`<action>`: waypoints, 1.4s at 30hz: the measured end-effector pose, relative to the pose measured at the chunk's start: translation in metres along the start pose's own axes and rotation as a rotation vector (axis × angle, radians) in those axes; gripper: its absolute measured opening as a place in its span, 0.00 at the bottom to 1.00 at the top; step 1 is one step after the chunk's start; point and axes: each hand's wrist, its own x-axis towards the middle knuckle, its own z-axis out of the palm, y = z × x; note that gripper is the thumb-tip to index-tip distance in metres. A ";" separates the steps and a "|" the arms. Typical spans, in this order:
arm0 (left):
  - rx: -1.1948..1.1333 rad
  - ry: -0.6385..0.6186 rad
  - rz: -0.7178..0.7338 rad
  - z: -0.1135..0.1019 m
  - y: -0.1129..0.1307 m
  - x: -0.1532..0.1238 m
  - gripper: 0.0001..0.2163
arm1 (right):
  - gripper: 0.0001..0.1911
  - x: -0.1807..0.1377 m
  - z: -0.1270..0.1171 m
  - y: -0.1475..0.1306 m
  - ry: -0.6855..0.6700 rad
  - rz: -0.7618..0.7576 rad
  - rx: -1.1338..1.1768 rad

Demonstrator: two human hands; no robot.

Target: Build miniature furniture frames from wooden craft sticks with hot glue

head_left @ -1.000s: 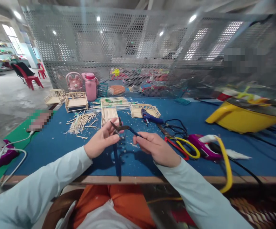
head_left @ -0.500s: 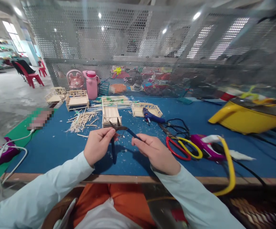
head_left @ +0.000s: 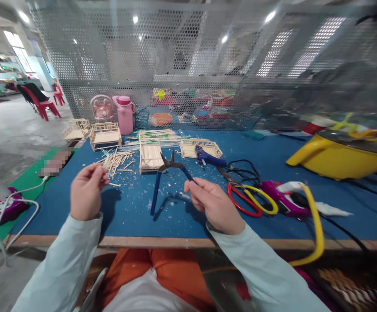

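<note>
Far to the left of the blue-handled cutters (head_left: pixel 170 166), past the edge of the blue mat (head_left: pixel 54 208), lies a purple power strip (head_left: pixel 0 211). Closer in on that side, the left hand (head_left: pixel 86 193) is raised above the mat, thumb and fingertips pressed together on a small pale stick piece (head_left: pixel 105 163). A loose stick pile (head_left: pixel 118 160) lies just beyond it. A flat stick panel (head_left: pixel 151 155) sits just left of the cutters' head. The cutters stand tilted with their jaws spread and pointing away. 1 handle hangs down-left toward the mat. The other runs right into the right hand (head_left: pixel 212 204), whose fingers close around it. Right of the cutters lie a blue glue gun (head_left: pixel 208 158), then yellow-and-red scissors (head_left: pixel 253 201), and far right a yellow pot (head_left: pixel 341 159).
</note>
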 end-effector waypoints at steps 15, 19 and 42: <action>0.950 -0.652 0.334 0.019 -0.019 -0.043 0.16 | 0.16 0.006 -0.032 -0.024 0.357 -0.159 0.178; 0.983 -0.704 0.474 0.020 -0.022 -0.020 0.11 | 0.18 -0.002 -0.036 -0.019 0.291 -0.107 0.111; 0.818 -0.999 0.229 0.089 -0.023 -0.052 0.20 | 0.21 0.016 -0.069 -0.017 0.163 0.133 0.191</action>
